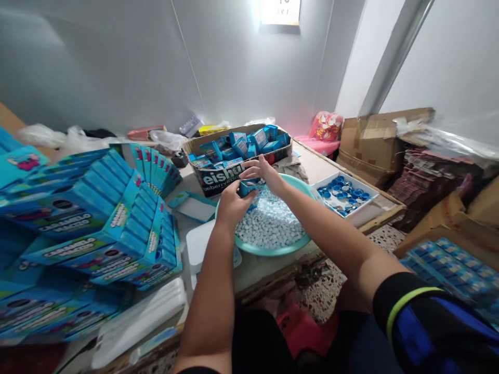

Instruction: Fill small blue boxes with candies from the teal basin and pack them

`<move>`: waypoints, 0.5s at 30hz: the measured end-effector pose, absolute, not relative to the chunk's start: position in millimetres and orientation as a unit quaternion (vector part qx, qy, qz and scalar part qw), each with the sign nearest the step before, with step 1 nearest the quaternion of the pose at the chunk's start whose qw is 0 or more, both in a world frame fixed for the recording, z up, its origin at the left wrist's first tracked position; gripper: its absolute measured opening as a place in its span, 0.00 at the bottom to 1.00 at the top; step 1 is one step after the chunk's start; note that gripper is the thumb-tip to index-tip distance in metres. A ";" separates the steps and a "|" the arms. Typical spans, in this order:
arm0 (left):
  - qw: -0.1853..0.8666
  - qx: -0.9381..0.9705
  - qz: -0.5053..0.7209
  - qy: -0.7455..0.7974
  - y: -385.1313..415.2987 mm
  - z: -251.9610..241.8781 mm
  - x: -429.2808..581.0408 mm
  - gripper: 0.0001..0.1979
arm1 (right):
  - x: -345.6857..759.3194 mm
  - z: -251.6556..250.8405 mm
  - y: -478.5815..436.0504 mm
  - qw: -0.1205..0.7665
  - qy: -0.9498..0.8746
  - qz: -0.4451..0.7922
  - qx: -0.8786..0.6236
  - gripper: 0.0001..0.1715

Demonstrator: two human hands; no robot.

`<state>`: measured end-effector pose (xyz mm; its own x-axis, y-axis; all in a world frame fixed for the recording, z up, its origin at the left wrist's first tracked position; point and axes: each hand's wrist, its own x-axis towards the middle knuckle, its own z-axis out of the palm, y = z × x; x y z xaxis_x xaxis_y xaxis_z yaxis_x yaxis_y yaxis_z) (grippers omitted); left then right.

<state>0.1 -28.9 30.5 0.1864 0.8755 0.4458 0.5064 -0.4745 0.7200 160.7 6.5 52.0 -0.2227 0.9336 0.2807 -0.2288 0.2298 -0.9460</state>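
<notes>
My left hand (pixel 233 201) is closed round a small blue box (pixel 249 188), held over the left rim of a round turquoise basin (pixel 280 251). Right above that box, my right hand (pixel 265 174) has its fingers stretched out and reaches across its top; whether it touches the box I cannot tell. Small white and pale-blue candies (pixel 268 228) fill the basin, and a clear plastic sheet or bag (pixel 278 208) seems to lie on them. Behind the hands, an open carton (pixel 222 179) holds many small blue boxes (pixel 241 145).
Stacked blue display boxes (pixel 117 234) crowd the left side. A white scale (pixel 198 244) and a flat blue carton (pixel 195 206) lie left of the basin. To its right stands a white tray (pixel 360 212) of blue round caps (pixel 343 192). Brown cartons (pixel 366 137) stand farther right.
</notes>
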 end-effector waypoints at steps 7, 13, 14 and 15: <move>0.192 0.774 0.425 0.428 -28.5 29.6 -1.0 0.20 | 157.7 38.4 16.4 0.515 -0.630 0.472 -0.340 0.47; 0.215 0.725 0.450 0.476 -27.2 29.1 -1.5 0.19 | 162.3 31.6 11.8 0.454 -0.805 0.246 -0.293 0.38; 0.220 0.718 0.451 0.483 -26.1 28.3 -2.3 0.19 | 161.8 32.4 9.9 0.429 -0.829 0.205 -0.294 0.36; 0.221 0.713 0.451 0.489 -24.9 27.5 -3.1 0.19 | 160.9 33.5 8.1 0.404 -0.848 0.170 -0.297 0.34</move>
